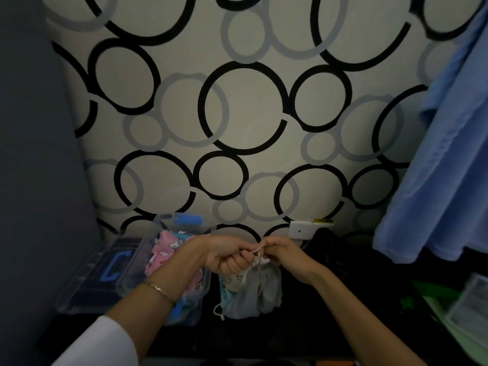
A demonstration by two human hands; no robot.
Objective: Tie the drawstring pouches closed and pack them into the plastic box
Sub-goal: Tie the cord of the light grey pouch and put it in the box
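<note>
One plastic box (pixel 134 268) behind left hand (pixel 227 256)

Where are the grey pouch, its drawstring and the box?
grey pouch (pixel 253 294), head view, middle of its body.
drawstring (pixel 256 251), head view, short stretch above the pouch mouth.
box (pixel 136 260), head view, clear left wall.

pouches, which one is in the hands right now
The grey pouch, its cord pinched by the left hand and right hand; the pink pouch lies in the plastic box.
</note>
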